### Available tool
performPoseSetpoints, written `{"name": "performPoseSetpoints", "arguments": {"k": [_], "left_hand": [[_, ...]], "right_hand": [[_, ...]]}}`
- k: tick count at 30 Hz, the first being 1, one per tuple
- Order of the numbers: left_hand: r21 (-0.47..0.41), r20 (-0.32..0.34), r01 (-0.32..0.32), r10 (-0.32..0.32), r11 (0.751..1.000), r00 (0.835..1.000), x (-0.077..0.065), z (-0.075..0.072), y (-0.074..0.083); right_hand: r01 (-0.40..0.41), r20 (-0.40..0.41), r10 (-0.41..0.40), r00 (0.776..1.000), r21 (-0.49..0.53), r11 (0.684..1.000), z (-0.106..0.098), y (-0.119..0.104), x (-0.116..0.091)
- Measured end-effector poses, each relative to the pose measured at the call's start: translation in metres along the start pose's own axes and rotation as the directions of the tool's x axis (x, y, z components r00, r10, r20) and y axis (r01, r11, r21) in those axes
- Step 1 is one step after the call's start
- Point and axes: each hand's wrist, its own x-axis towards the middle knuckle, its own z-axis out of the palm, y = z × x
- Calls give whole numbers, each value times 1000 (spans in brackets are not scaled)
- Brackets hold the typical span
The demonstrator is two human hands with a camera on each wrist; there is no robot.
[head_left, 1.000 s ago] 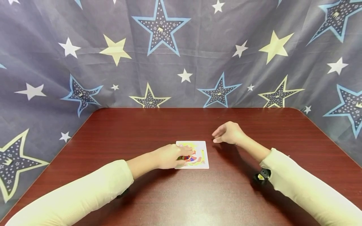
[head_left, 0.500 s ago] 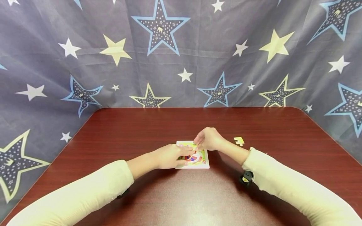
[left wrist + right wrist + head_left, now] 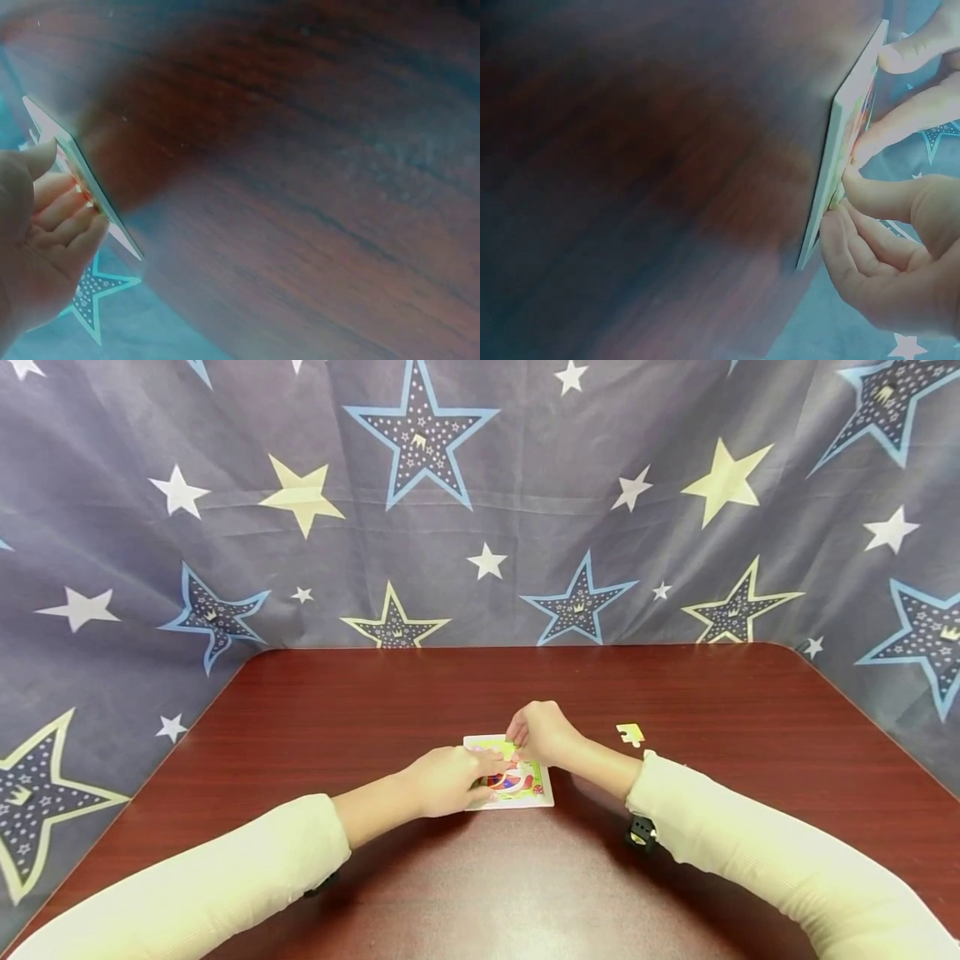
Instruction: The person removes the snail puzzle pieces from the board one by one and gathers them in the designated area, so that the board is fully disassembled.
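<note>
A square jigsaw board (image 3: 547, 797) with a white border and a colourful picture lies on the table. My left hand (image 3: 442, 782) rests on its left part, fingers spread across the picture; the left wrist view shows this hand (image 3: 56, 225) at the board's face. Over the upper right part, my right hand (image 3: 546, 735) pinches a small yellow-green puzzle piece (image 3: 836, 197) between thumb and fingers, close against the board. The fingers hide most of that piece. Farther right, a loose yellow puzzle piece (image 3: 631, 734) lies on the table.
The dark red-brown wooden table (image 3: 420, 702) reaches back to a grey curtain (image 3: 517, 510) printed with stars. Both forearms, in cream sleeves, come in from the near corners. A dark wrist strap (image 3: 641, 832) shows under the right sleeve.
My right hand has moved left from beside the board onto its upper right part, and the loose yellow piece has come into view behind it. My left hand has stayed on the board.
</note>
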Motion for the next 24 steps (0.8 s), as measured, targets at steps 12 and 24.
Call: {"name": "performPoseSetpoints", "arguments": {"k": [12, 24], "left_hand": [[13, -66, 0, 1, 1000, 998, -5, 1, 2], [38, -90, -8, 12, 999, 996, -5, 6, 0]], "right_hand": [[-85, 14, 85, 996, 24, 996, 0, 0, 5], [-157, -22, 161, 987, 110, 981, 1, 3, 7]]}}
